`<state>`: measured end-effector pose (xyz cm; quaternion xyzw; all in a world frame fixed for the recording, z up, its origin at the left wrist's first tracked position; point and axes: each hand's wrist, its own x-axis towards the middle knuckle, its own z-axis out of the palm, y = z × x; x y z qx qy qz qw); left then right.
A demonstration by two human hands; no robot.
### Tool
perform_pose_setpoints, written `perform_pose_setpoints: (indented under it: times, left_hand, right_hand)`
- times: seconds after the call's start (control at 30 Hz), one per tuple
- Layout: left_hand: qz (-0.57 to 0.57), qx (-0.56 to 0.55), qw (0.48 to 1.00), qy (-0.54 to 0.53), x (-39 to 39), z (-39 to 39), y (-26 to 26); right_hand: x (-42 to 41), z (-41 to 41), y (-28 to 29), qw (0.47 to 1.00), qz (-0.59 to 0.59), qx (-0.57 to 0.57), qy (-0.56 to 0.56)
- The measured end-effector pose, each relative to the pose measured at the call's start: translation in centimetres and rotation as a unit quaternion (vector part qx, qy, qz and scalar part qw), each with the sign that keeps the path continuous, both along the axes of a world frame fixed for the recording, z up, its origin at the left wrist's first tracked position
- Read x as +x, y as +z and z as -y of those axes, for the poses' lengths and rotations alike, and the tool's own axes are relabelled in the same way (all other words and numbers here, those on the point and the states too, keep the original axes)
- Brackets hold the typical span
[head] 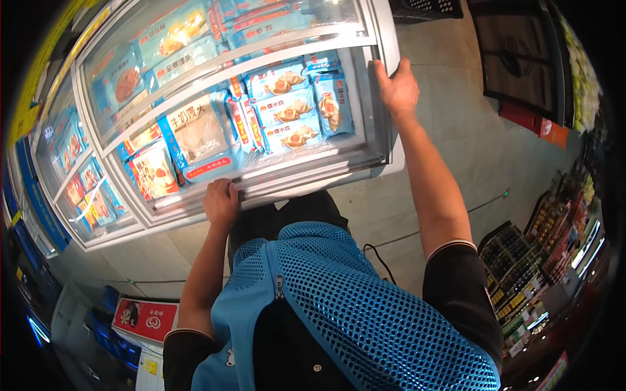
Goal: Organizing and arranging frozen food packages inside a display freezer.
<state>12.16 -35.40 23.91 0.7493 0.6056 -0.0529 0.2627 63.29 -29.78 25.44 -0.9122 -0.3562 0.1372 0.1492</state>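
Before me stands a display chest freezer [398, 163] with a pale metal frame and sliding glass lids [161, 56]. My left hand [221, 203] curls its fingers over the front rim. At the freezer's right end, my right hand [398, 90] grips the end rim, thumb and fingers on either side of it. Inside, between my hands, lie blue packs of frozen food [293, 110] with pictures of filled parcels. A larger blue bag with a clear window [198, 134] and a red-and-white pack [155, 171] lie further left. All the packs bear writing.
Another glass-topped freezer section [90, 195] adjoins on the left. Grey floor tiles [440, 93] run along the right side. Produce shelves [523, 239] stand further right, and a dark display case [518, 54] at upper right. A red box [146, 318] is at lower left.
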Motion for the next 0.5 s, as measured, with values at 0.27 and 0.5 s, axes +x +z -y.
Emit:
perform_pose_setpoints:
  times: [0.27, 0.5]
  left_hand:
    - [0.032, 0.037, 0.999, 0.000, -0.5, 0.7, -0.9]
    - [0.013, 0.031, 0.999, -0.001, -1.0, 0.8, -1.5]
  right_hand:
    - [0.0, -0.1, 0.1, 1.000, -0.001, -0.014, -0.005]
    - [0.0, -0.1, -0.2, 1.000, -0.007, -0.022, -0.007]
